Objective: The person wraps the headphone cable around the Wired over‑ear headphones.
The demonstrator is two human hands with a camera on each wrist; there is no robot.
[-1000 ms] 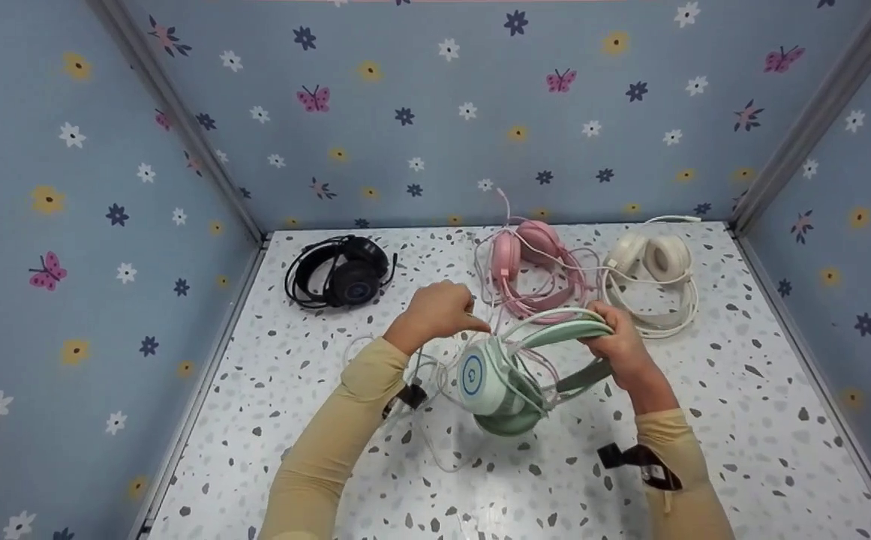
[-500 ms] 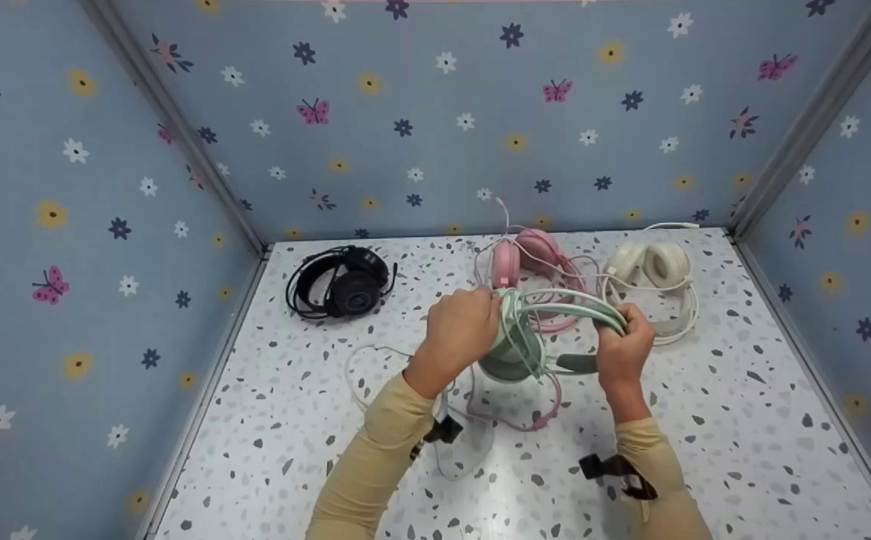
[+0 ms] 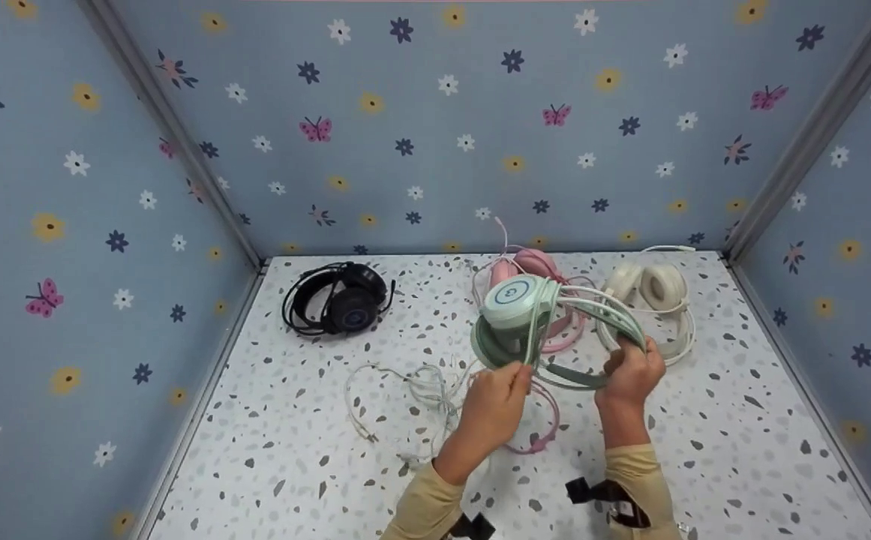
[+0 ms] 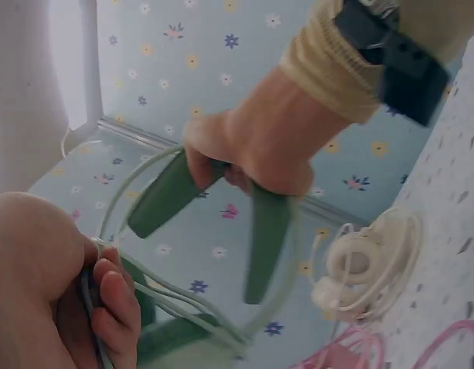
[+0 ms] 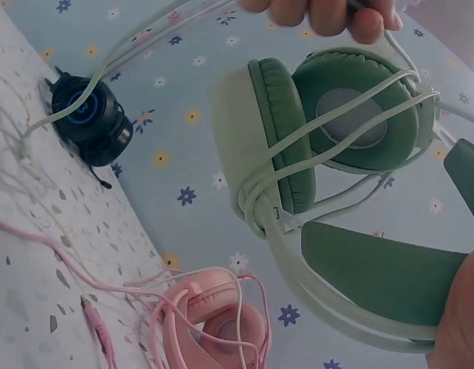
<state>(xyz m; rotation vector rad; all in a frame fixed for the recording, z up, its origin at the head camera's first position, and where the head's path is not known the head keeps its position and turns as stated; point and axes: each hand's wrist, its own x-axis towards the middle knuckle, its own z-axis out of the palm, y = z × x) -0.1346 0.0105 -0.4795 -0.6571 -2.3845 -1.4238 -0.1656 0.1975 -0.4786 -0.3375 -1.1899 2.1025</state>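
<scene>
Green headphones (image 3: 514, 304) are held up over the table, their pale cable (image 5: 329, 127) wound around the ear cups. My right hand (image 3: 632, 371) grips the headband, its padded green inside (image 5: 382, 273) showing in the right wrist view. With curled fingers my left hand (image 3: 497, 401) pinches the cable just below the cups; in the left wrist view the cord runs through those fingers (image 4: 114, 296). The loose rest of the cable (image 3: 435, 390) lies in a tangle on the table, left of my left hand.
Black headphones (image 3: 352, 307) lie at the back left of the speckled table (image 3: 270, 420). Pink headphones (image 3: 536, 262) sit behind the green pair, with a pink cord (image 3: 551, 427) trailing forward. White headphones (image 3: 664, 289) lie at the back right. Flowered panels (image 3: 435, 97) enclose three sides.
The left hand went right to the ear cups, then came down toward the front with the cable. The right hand turned the green headphones, so a cup's outer face points up.
</scene>
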